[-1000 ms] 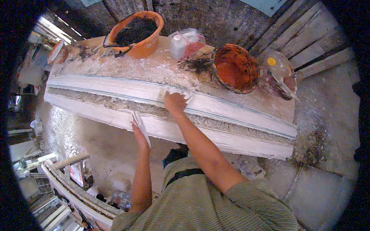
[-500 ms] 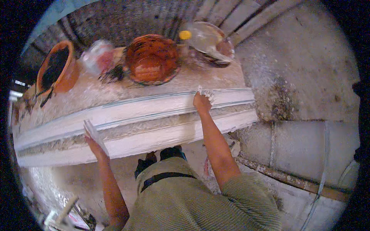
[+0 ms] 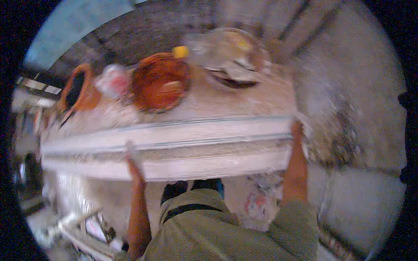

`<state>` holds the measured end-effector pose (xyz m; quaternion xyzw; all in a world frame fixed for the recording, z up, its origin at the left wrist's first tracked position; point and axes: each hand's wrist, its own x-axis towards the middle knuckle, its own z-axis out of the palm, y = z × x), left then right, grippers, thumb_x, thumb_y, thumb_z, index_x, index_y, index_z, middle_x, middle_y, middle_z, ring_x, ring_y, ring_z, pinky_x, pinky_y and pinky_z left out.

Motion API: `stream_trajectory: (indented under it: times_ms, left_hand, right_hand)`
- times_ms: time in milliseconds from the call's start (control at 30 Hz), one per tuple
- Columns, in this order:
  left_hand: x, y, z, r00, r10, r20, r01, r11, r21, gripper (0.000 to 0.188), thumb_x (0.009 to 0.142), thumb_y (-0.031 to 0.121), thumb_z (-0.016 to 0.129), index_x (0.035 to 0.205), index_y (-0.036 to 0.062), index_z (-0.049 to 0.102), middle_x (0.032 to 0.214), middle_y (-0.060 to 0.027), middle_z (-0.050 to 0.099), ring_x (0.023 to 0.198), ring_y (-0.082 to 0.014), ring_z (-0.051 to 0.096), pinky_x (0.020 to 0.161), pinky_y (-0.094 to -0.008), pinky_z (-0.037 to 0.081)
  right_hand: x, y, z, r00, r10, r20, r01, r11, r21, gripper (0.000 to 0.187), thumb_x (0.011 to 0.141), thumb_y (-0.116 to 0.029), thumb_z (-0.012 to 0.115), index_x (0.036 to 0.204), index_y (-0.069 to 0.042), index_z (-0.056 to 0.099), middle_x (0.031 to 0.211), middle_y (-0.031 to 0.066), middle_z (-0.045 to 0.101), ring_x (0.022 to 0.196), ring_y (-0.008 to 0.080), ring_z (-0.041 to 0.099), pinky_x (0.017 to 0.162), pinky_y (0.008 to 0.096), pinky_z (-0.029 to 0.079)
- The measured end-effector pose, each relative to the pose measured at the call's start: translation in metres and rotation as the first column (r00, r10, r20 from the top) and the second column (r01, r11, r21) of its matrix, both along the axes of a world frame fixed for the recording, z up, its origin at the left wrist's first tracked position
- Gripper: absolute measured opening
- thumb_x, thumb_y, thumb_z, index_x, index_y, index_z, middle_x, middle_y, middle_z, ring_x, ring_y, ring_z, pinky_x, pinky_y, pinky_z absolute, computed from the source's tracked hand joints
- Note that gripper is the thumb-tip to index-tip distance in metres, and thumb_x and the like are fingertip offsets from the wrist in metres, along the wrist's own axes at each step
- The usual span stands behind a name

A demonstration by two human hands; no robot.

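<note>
A long white moulding (image 3: 204, 132) with thin bluish lines lies lengthwise across a dusty work table. In front of it, past a rough grey gap, runs a second plain white strip (image 3: 204, 168). My left hand (image 3: 133, 158), whitish at the fingers, lies over the gap and the near strip, left of the middle. Its fingers look stretched out, though blurred, and nothing shows in them. My right hand (image 3: 297, 130) is at the right end of the moulding, touching or just above it. Motion smears its fingers, so any grip there is unclear.
Along the table's far side stand an orange pot (image 3: 89, 93), a white and red plastic bag (image 3: 114, 81), an orange-brown basin (image 3: 161, 85) and a pale, messy basin (image 3: 237, 65). A yellow object (image 3: 180, 52) sits by the basins. Debris (image 3: 261, 198) litters the floor nearby.
My right hand has moved right along the moulding to its end. The left hand has shifted slightly right relative to the strips. The whole view has swung and blurred.
</note>
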<state>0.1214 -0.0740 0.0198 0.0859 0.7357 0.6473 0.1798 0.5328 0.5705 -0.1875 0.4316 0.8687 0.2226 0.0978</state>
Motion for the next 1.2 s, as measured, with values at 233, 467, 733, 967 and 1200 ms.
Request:
stream_trajectory:
  times_ms: [233,467,733,967,1200]
  left_hand:
    - [0.027,-0.021,0.009,0.996,0.075,0.044,-0.074,0.997,-0.032,0.065,0.097,0.048,0.018,0.145,0.0046,0.010,0.152,-0.0089,0.009,0.139,-0.0236,0.005,0.112,-0.0370,0.001]
    - [0.018,-0.075,0.055,0.926,0.334,0.174,-0.344,0.938,0.034,0.062,0.099,0.044,0.021,0.144,0.0015,0.012,0.150,-0.0110,0.013,0.137,-0.0229,0.012,0.111,-0.0310,0.007]
    - [-0.044,-0.223,0.008,0.851,0.510,0.127,-0.523,0.803,0.286,0.072,0.092,0.060,0.021,0.145,0.0106,0.019,0.150,-0.0079,0.016,0.138,-0.0233,0.013,0.112,-0.0383,0.007]
    - [-0.072,-0.353,0.021,0.731,0.590,0.344,-0.635,0.772,0.024,0.077,0.090,0.064,0.022,0.143,0.0089,0.025,0.146,-0.0069,0.028,0.133,-0.0236,0.026,0.110,-0.0364,0.016]
    - [-0.137,-0.411,0.043,0.788,0.528,0.317,-0.577,0.812,0.084,0.071,0.093,0.059,0.019,0.144,0.0104,0.021,0.147,-0.0074,0.026,0.135,-0.0238,0.022,0.110,-0.0380,0.014]
  right_hand:
    - [-0.023,-0.127,0.047,0.983,-0.173,0.055,0.180,0.888,-0.423,0.039,0.089,-0.025,0.043,0.120,-0.002,0.053,0.114,0.0290,0.054,0.105,0.0433,0.052,0.087,0.0494,0.044]
    - [-0.198,-0.379,0.098,0.994,-0.018,-0.107,-0.074,0.609,-0.790,0.074,0.079,-0.041,0.061,0.135,0.000,0.036,0.138,0.0305,0.030,0.129,0.0427,0.028,0.106,0.0507,0.023]
    - [-0.411,-0.590,0.193,0.595,0.498,-0.630,-0.803,0.355,-0.478,0.064,0.087,-0.042,0.049,0.138,-0.008,0.033,0.145,0.0167,0.027,0.135,0.0389,0.018,0.107,0.0495,0.025]
    - [-0.546,-0.761,0.198,0.669,0.430,-0.606,-0.743,0.399,-0.537,0.063,0.085,-0.047,0.049,0.123,0.003,0.048,0.126,0.0259,0.047,0.118,0.0397,0.044,0.099,0.0472,0.036]
    - [-0.698,-0.875,0.232,0.903,-0.097,-0.418,-0.342,0.426,-0.837,0.061,0.085,-0.047,0.046,0.114,0.006,0.055,0.120,0.0287,0.050,0.113,0.0415,0.048,0.096,0.0511,0.037]
